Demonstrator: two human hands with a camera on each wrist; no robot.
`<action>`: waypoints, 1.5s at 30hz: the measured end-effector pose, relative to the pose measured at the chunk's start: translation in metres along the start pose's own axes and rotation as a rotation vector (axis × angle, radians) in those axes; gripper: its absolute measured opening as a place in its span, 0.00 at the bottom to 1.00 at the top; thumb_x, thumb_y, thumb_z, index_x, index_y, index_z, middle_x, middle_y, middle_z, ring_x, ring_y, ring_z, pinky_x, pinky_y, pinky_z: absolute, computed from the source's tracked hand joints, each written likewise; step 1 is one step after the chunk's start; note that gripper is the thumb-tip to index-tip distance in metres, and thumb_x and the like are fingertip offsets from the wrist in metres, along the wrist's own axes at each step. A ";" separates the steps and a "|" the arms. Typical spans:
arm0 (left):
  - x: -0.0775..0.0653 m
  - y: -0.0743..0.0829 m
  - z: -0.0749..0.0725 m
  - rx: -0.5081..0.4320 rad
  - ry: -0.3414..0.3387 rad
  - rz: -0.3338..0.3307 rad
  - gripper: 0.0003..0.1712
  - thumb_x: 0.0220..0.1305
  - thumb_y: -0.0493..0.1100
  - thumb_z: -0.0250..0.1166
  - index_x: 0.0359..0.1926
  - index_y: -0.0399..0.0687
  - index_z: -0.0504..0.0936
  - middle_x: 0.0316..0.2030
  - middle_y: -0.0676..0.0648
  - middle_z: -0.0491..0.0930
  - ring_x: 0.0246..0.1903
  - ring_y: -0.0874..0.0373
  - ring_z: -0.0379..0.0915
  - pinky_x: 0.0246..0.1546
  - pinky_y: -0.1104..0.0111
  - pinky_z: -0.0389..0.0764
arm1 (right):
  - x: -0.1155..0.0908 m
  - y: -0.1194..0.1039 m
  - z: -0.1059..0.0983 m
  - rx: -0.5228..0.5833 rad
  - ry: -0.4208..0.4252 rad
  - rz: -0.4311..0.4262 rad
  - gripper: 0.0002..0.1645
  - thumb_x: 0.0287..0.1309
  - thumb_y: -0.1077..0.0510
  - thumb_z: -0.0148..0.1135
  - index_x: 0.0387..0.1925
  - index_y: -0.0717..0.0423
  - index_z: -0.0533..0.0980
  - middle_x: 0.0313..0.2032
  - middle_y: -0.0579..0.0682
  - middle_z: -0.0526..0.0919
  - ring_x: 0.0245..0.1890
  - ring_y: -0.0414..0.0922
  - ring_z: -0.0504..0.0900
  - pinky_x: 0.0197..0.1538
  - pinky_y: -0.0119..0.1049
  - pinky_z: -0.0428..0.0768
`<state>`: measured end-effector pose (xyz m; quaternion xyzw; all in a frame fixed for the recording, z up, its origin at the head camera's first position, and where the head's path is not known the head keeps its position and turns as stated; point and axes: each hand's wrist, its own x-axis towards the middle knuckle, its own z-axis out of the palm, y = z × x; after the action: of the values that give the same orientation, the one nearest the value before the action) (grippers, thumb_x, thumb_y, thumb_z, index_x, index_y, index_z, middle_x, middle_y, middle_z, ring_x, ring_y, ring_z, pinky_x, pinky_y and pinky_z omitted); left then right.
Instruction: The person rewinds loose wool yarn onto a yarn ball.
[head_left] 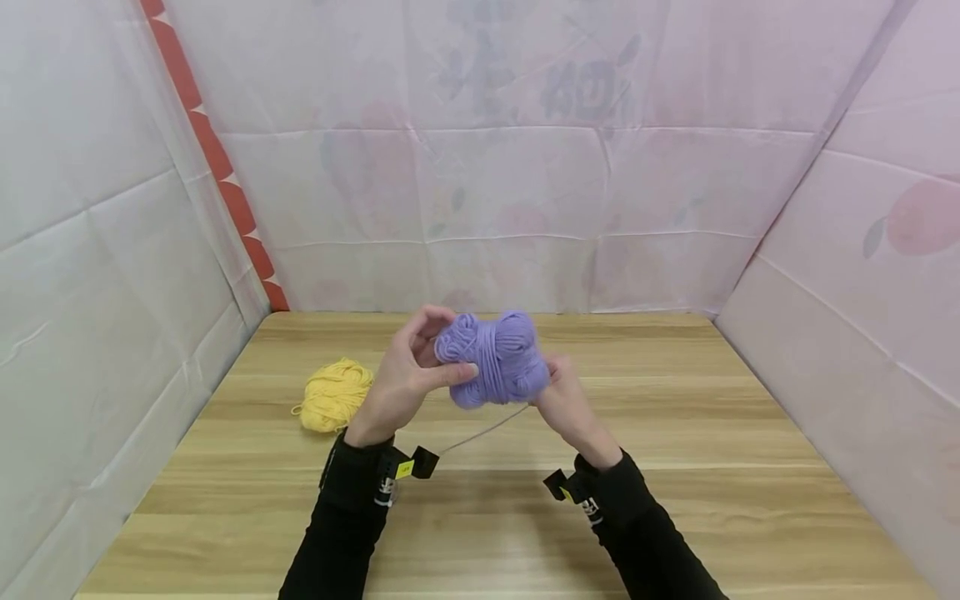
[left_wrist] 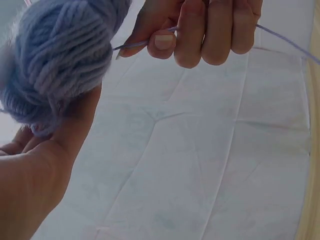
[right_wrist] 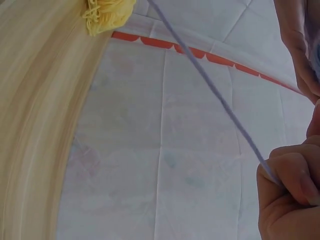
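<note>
Partly hidden by the left hand point(head_left: 401, 379), fingers point(head_left: 429, 317) gripping it, one purple yarn skein point(head_left: 501, 358) above the wooden tabletop point(head_left: 697, 408), right hand point(head_left: 570, 408) curled round one purple strand point(head_left: 485, 432), one yellow yarn skein point(head_left: 335, 397) cropped in right-wrist view.

Bare hands point(head_left: 397, 379); black sleeves point(head_left: 330, 533); black wrist cameras point(head_left: 425, 462), yellow labels point(head_left: 405, 469), white markings point(head_left: 386, 490).

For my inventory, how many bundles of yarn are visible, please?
2: a purple bundle held in the left hand, and a yellow bundle on the table, left of that hand.
</note>
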<state>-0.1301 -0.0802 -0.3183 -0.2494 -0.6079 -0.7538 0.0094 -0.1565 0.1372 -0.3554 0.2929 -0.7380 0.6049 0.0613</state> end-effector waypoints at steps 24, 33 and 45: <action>0.016 -0.006 -0.003 0.069 0.508 0.113 0.27 0.53 0.30 0.71 0.48 0.48 0.65 0.47 0.47 0.72 0.49 0.55 0.73 0.50 0.67 0.80 | -0.009 -0.022 -0.015 -0.044 -0.150 -0.033 0.06 0.64 0.65 0.58 0.35 0.61 0.81 0.27 0.37 0.79 0.19 0.36 0.61 0.22 0.32 0.62; 0.013 -0.011 -0.003 0.304 0.412 0.045 0.30 0.49 0.29 0.72 0.52 0.40 0.68 0.51 0.40 0.70 0.53 0.48 0.73 0.55 0.55 0.79 | -0.015 -0.035 -0.031 0.004 -0.130 -0.103 0.04 0.62 0.68 0.59 0.35 0.65 0.79 0.23 0.41 0.74 0.18 0.40 0.61 0.20 0.34 0.60; 0.012 -0.017 0.002 0.510 -0.021 0.000 0.30 0.46 0.29 0.74 0.51 0.43 0.72 0.52 0.39 0.74 0.52 0.44 0.76 0.50 0.60 0.83 | -0.012 -0.037 -0.043 -0.024 -0.056 -0.157 0.03 0.59 0.72 0.60 0.32 0.67 0.79 0.22 0.37 0.76 0.17 0.38 0.62 0.18 0.33 0.61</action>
<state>-0.1449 -0.0706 -0.3286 -0.2467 -0.7785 -0.5734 0.0659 -0.1388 0.1778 -0.3181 0.3657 -0.7213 0.5811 0.0915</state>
